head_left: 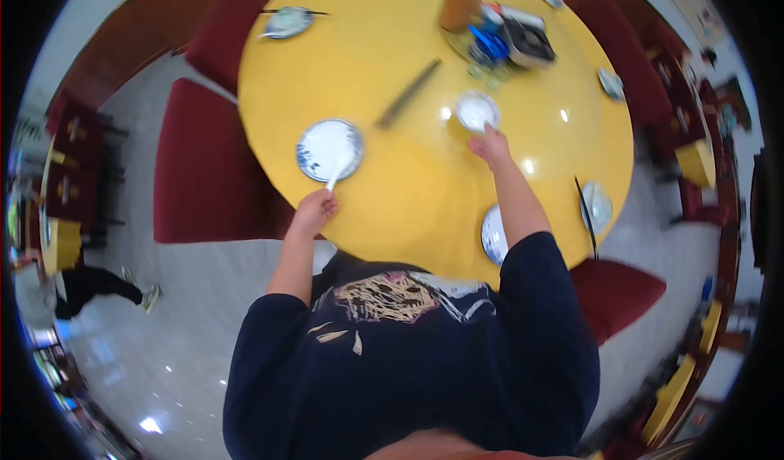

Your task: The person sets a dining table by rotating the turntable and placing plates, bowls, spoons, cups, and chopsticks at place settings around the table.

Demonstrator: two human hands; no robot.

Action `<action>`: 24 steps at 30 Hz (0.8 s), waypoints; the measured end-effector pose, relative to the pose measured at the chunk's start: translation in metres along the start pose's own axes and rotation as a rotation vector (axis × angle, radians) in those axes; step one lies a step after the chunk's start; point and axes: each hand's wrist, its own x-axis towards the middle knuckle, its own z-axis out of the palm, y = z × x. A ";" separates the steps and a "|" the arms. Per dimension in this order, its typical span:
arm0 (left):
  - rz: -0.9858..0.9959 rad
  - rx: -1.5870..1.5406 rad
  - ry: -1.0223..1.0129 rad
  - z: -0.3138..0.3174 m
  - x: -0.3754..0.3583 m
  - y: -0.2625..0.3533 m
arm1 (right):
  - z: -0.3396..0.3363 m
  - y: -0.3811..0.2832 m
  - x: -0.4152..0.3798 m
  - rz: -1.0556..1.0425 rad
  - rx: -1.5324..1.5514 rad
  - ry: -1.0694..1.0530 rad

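My left hand is closed on the handle of a white spoon. The spoon's far end reaches over a white plate with a blue floral rim near the left edge of the yellow round table. A small white bowl is gripped at its near rim by my right hand, above the right part of the table. Beneath my right forearm, another blue-rimmed plate is partly hidden. Between the hands and farther back lies a long dark grey strip, too blurred to name.
Toward the back stand a brown cup, a blue item and a black box. Place settings line the rim, including a dish beside dark chopsticks. Red chairs surround the table. Another person is at far left.
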 end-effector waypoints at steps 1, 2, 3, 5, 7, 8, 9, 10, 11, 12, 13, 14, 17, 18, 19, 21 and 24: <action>0.007 -0.004 -0.007 0.010 -0.010 0.003 | -0.008 -0.014 -0.029 -0.034 -0.133 0.052; 0.011 -0.010 -0.007 0.019 -0.023 0.005 | -0.034 -0.009 -0.048 -0.134 -0.361 0.096; -0.037 0.047 -0.058 0.028 -0.031 0.005 | -0.057 -0.009 -0.062 -0.235 -0.594 0.126; -0.097 0.150 -0.149 0.041 -0.046 -0.001 | -0.099 0.003 -0.083 -0.379 -0.995 0.211; -0.203 0.272 -0.235 0.058 -0.053 -0.014 | -0.142 0.033 -0.117 -0.435 -1.263 0.276; -0.252 0.328 -0.278 0.065 -0.055 -0.022 | -0.156 0.049 -0.130 -0.457 -1.366 0.272; -0.288 0.358 -0.308 0.067 -0.049 -0.034 | -0.157 0.057 -0.148 -0.404 -1.412 0.280; -0.320 0.387 -0.324 0.072 -0.047 -0.043 | -0.156 0.063 -0.166 -0.352 -1.459 0.287; -0.349 0.416 -0.339 0.079 -0.045 -0.051 | -0.155 0.067 -0.177 -0.302 -1.504 0.292; -0.376 0.443 -0.353 0.087 -0.041 -0.055 | -0.157 0.071 -0.176 -0.270 -1.512 0.332; -0.389 0.498 -0.364 0.092 -0.039 -0.058 | -0.161 0.081 -0.174 -0.244 -1.519 0.370; -0.399 0.553 -0.385 0.098 -0.037 -0.062 | -0.163 0.090 -0.172 -0.222 -1.525 0.401; -0.414 0.659 -0.400 0.100 -0.034 -0.069 | -0.171 0.098 -0.165 -0.190 -1.438 0.401; -0.415 0.655 -0.396 0.098 -0.032 -0.073 | -0.171 0.097 -0.162 -0.177 -1.365 0.370; -0.417 0.651 -0.395 0.096 -0.031 -0.073 | -0.171 0.096 -0.163 -0.161 -1.295 0.340; -0.395 0.645 -0.416 0.092 -0.031 -0.075 | -0.165 0.091 -0.163 -0.095 -1.068 0.262; -0.392 0.621 -0.449 0.089 -0.029 -0.078 | -0.134 0.105 -0.145 -0.121 -0.640 0.125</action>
